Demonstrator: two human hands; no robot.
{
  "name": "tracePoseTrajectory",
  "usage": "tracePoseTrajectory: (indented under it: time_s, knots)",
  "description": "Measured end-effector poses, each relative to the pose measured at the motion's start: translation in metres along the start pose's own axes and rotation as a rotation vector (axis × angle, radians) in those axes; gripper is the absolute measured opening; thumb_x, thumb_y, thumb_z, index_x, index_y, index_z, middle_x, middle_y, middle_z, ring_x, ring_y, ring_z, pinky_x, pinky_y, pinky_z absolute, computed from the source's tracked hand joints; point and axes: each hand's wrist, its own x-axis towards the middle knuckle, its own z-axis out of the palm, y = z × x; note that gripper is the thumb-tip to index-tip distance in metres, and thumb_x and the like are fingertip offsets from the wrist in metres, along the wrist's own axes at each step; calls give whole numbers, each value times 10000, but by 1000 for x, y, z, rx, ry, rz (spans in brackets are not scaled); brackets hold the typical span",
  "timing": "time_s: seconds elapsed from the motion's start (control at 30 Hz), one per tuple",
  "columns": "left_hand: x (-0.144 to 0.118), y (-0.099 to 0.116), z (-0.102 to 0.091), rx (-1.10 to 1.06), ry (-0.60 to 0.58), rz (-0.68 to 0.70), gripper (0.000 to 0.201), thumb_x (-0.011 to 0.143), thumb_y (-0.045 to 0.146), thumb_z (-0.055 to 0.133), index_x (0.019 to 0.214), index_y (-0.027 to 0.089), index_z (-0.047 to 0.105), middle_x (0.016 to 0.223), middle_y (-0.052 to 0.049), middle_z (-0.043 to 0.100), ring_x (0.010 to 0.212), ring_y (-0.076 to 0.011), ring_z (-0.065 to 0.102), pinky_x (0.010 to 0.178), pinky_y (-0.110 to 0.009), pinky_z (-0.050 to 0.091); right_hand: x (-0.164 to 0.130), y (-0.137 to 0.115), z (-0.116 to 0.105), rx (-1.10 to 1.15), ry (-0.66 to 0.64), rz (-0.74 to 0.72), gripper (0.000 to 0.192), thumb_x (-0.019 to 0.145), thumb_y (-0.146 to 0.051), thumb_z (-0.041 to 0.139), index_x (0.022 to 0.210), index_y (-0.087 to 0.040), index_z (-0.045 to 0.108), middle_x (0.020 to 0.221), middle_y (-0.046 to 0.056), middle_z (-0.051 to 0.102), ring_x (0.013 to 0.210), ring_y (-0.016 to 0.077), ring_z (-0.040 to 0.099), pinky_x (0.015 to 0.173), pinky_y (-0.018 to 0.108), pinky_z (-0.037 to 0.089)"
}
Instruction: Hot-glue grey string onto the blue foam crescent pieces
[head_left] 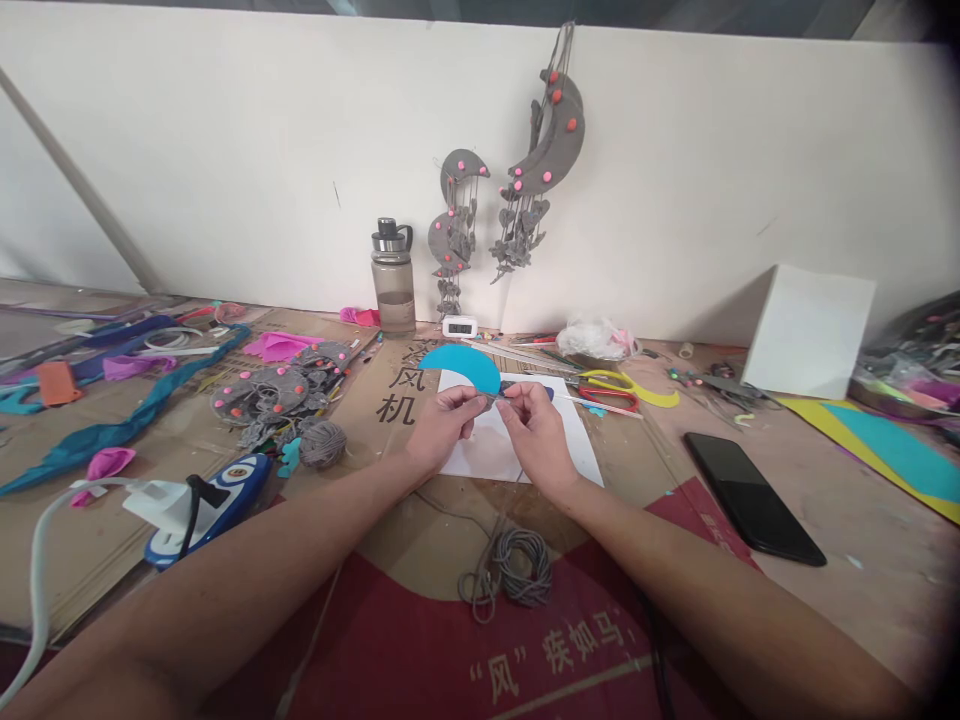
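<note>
Head | left hand [442, 425], right hand [534, 425] grip pinched on small grey piece [495, 398] | cardboard [396, 395] reads 风机

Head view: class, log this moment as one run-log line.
left hand: pinching small grey piece | right hand: pinching same piece | below: white paper | near: grey cord coil

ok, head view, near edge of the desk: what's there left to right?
White cable → blue glue gun → grey yarn ball → left hand → right hand → black phone → yellow sheet.
</note>
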Motion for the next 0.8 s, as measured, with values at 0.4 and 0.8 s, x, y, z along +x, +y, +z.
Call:
tracePoseTrajectory:
  time_s: [0.4,0.8]
  knots:
    - [3,-2,1,-100,25,-42,270,658,343,754,711,159,563,629,52,557,351,-15,380,334,-199,197,1,0,-3,-2,-20,40,171,834,-374,525,852,-210,568,675,-29,514,592,130,422,570,269,339]
    - [-2,4,4,-196,-25,-74,283,689,313,744,790,138,546,760,-40,683,637,-181,693,473,-223,483,2,2,-4,-41,5,43,190,823,-382,545,763,-203,574,655,-22,544,586,125,438,562,265,344]
